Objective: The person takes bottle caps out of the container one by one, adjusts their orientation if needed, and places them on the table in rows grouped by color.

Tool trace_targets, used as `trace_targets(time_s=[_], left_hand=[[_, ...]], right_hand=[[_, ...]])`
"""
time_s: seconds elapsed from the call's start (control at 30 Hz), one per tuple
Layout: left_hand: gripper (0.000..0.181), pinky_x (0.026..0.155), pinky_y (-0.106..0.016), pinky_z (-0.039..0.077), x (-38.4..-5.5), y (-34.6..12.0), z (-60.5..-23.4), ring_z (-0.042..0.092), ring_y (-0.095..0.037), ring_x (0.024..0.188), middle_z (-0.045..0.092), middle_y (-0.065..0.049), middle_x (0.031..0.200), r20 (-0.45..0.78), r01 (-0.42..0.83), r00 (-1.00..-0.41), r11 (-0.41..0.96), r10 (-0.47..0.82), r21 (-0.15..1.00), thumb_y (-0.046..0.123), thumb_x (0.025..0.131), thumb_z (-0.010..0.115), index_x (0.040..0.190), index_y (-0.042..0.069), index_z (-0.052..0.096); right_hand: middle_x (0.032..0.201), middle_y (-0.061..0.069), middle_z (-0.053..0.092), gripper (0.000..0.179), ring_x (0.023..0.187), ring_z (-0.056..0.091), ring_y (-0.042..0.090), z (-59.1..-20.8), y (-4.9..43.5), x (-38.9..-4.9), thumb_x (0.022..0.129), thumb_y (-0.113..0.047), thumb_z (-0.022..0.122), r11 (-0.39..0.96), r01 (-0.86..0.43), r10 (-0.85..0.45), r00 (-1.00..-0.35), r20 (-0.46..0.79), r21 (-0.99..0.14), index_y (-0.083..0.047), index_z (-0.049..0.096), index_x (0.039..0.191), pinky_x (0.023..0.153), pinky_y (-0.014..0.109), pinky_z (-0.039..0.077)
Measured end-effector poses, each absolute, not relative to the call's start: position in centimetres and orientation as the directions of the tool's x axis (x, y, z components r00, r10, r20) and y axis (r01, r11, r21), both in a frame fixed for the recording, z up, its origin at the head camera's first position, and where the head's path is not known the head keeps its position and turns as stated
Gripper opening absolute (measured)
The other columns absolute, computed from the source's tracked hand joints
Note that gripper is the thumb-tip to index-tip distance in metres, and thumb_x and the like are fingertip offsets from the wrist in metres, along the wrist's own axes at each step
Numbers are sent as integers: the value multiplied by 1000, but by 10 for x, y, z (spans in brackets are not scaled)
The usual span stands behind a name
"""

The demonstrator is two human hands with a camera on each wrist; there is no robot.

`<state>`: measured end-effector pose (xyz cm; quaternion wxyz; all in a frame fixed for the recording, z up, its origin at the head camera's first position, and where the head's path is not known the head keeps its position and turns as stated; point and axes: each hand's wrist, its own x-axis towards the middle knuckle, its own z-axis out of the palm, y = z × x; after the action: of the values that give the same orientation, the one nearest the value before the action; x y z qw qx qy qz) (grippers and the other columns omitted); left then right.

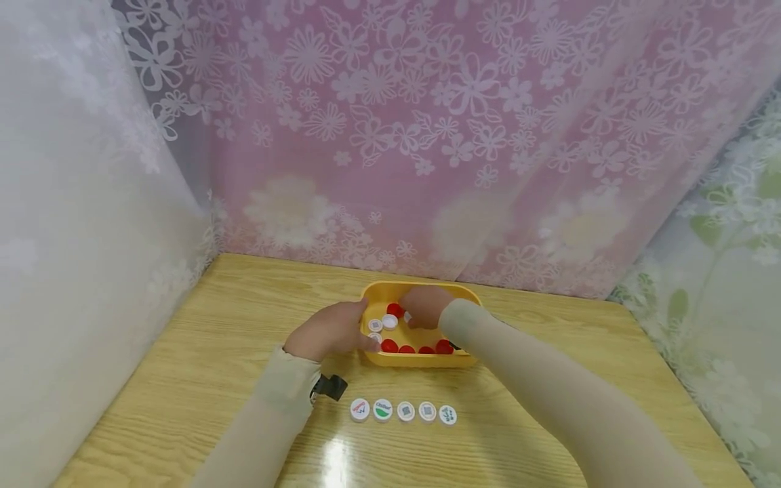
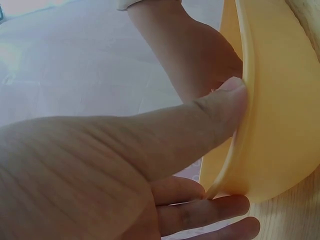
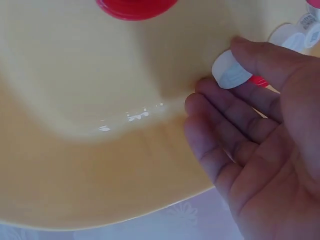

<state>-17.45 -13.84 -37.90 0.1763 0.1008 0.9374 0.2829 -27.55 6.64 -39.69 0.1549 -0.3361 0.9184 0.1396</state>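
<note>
A yellow plastic tub (image 1: 421, 361) stands on the table, with red and white bottle caps inside. My left hand (image 1: 329, 331) holds its left end; in the left wrist view the thumb (image 2: 227, 102) presses on the rim and other fingers lie lower along the wall. Reaching inside, my right hand (image 1: 427, 305) pinches a white bottle cap (image 3: 230, 71) between thumb and fingers, just above the tub's floor. Several red caps (image 1: 389, 346) lie along the near wall. White caps (image 1: 375, 326) are gathered at the left end, close to the left hand.
Nearer to me, a row of several white caps with printed tops (image 1: 405, 411) lies on the wooden table (image 1: 244, 318). A pink flowered curtain (image 1: 390, 149) hangs behind the tub, and pale cloths hang at both sides. A dark strap (image 1: 332, 387) sticks out from the left wrist.
</note>
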Motion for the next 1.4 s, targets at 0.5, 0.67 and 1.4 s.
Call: trace_targets(time_s=[0.5,0.67,1.4], left_hand=[[94,119,-50,37,-175,-141,-377,43,-29,146,41,-8,163,-288,86,-915,834,283,545,41,90,81,163,9,31],[94,119,-50,37,-173,-140,-375,42,-28,147,39,-7,164,-291,83,-914,832,283,548,41,90,81,163,9,31],[95,120,-47,36,-174,-142,-375,39,-28,150,35,-8,166,-284,99,-910,825,301,556,39,91,80,164,8,27]], right_hand=[[82,-7,58,8,71,50,10,-359,84,-158,95,-26,68,547,-837,-808,-536,244,-25,-19,69,99,63,24,48],[92,-10,61,17,80,53,6,-382,82,-98,95,-25,73,435,-890,-861,-456,226,-136,-17,68,110,71,20,51],[96,-16,63,8,88,54,5,-429,53,-63,100,-22,69,295,-954,-954,-290,81,56,-28,63,101,70,17,42]])
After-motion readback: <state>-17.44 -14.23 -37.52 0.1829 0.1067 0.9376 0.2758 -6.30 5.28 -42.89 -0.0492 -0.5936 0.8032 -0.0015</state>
